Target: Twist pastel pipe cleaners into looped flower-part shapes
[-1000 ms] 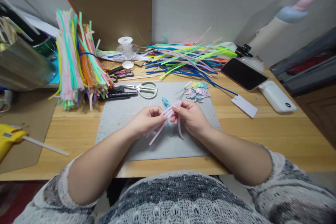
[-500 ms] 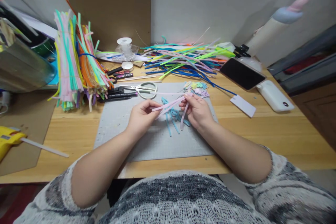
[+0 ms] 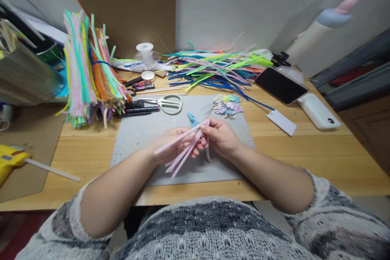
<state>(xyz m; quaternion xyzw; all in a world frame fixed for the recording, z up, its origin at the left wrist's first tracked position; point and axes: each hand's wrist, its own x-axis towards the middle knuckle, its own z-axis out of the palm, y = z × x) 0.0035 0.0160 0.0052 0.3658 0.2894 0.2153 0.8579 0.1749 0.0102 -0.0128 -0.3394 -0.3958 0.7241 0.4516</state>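
Several pale pink pipe cleaners [image 3: 183, 157] fan down and to the left between my hands, above the grey cutting mat [image 3: 140, 134]. My right hand [image 3: 221, 136] pinches them near their upper end, and one strand hangs below it. Against their left side lies my left hand [image 3: 175, 142], its fingers bent around the strands and touching them. Behind the hands, a blue pipe-cleaner piece [image 3: 193, 120] rests on the mat, partly hidden. Small pastel flower shapes [image 3: 227, 105] are heaped at the mat's back right.
Scissors [image 3: 170, 104] and black pens [image 3: 141, 110] lie at the mat's back left. Bundled pipe cleaners [image 3: 79, 69] stand at left, loose ones [image 3: 213, 67] lie behind. A yellow glue gun [image 3: 12, 161] is far left, a phone [image 3: 282, 85] at right.
My hands have moved lower and closer together. The pink strands have swung from nearly level to slanting down-left, and now cover more of the blue piece. The flower shapes are less covered.
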